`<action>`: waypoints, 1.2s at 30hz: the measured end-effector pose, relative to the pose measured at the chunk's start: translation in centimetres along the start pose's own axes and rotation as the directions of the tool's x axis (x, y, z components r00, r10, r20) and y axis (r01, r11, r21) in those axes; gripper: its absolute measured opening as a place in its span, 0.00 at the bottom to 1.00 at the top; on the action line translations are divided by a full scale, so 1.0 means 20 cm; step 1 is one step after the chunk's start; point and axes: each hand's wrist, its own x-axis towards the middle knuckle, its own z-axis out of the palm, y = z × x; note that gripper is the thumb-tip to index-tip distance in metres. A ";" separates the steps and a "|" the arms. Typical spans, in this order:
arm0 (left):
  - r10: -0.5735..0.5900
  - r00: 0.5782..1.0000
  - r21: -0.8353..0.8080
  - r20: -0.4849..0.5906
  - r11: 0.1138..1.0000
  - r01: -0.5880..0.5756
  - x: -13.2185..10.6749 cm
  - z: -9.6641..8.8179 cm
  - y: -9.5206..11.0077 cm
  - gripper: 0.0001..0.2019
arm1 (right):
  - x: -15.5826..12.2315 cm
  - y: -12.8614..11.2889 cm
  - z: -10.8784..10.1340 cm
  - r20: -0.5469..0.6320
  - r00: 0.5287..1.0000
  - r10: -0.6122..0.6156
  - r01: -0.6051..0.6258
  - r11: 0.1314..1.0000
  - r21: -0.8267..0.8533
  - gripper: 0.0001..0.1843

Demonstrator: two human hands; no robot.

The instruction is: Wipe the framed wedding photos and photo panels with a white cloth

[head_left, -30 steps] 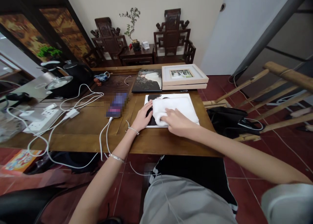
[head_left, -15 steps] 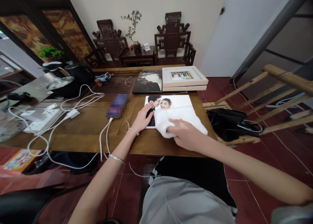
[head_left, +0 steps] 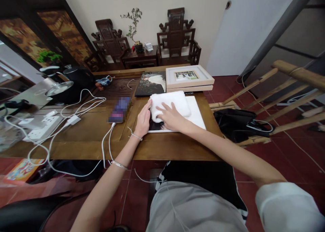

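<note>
While the wooden surface (head_left: 165,151) spreads around the photo panel (head_left: 198,115), two pale picture frames (head_left: 189,77) lie stacked behind that panel, toward its right; dark picture (head_left: 152,85) flat behind its left. Panel itself lies flat, white right part showing. Folded white cloth (head_left: 174,98) sits on the panel's left and middle. White power strip (head_left: 48,125) well left of the panel. Right hand (head_left: 172,118) over the panel, on the cloth: grip loose, fingers spread on top, not closed round it. Left hand (head_left: 143,120) at the panel's left edge: grip unclosed, fingers straight, nothing held. Phone (head_left: 119,110) left of the panel, screen blurred, cable at its near end.
</note>
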 end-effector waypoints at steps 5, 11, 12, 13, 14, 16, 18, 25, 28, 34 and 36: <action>0.044 0.999 -0.022 -0.023 0.999 -0.044 -0.01 0.00 -0.02 0.29 | -0.10 -0.10 0.03 0.002 0.970 -0.243 0.243 0.969 -0.037 0.21; -0.002 0.999 0.031 0.037 1.000 0.001 -0.01 0.00 0.00 0.30 | -0.36 -0.14 -0.03 0.049 0.960 -0.275 0.276 0.961 0.006 0.20; -0.014 0.999 0.048 0.047 0.999 0.011 -0.01 0.01 0.01 0.30 | -0.40 -0.14 -0.03 0.050 0.966 -0.252 0.252 0.968 0.011 0.20; -0.025 0.998 0.069 0.060 0.997 0.021 -0.01 0.01 0.01 0.30 | -0.44 -0.14 -0.04 0.046 0.974 -0.221 0.220 0.975 0.013 0.20; -0.035 0.996 0.094 0.081 0.995 0.028 -0.01 0.01 0.01 0.29 | -0.48 -0.13 -0.04 0.040 0.982 -0.183 0.183 0.983 0.013 0.20; -0.050 0.990 0.145 0.135 0.989 0.030 -0.01 0.02 0.00 0.25 | -0.52 -0.09 -0.05 0.028 0.994 -0.102 0.102 0.995 0.014 0.22; -0.057 0.982 0.181 0.179 0.983 0.024 -0.01 0.02 -0.01 0.21 | -0.50 -0.02 -0.06 0.029 0.999 -0.014 0.013 1.000 0.017 0.23; -0.061 0.980 0.196 0.188 0.980 0.024 0.00 0.02 -0.03 0.18 | -0.14 0.24 -0.12 0.044 0.983 0.177 -0.177 0.984 0.015 0.21; -0.066 0.978 0.195 0.199 0.980 0.026 0.00 0.02 -0.03 0.17 | 0.06 0.26 -0.13 0.014 0.992 0.129 -0.130 0.985 0.110 0.21; -0.070 0.979 0.228 0.192 0.973 0.025 0.00 0.02 -0.02 0.15 | 0.34 0.16 -0.17 0.001 0.999 -0.052 0.050 0.972 0.228 0.19; -0.072 0.979 0.233 0.190 0.972 0.027 0.00 0.02 -0.02 0.15 | 0.37 0.14 -0.18 0.028 0.998 -0.054 0.048 0.978 0.205 0.18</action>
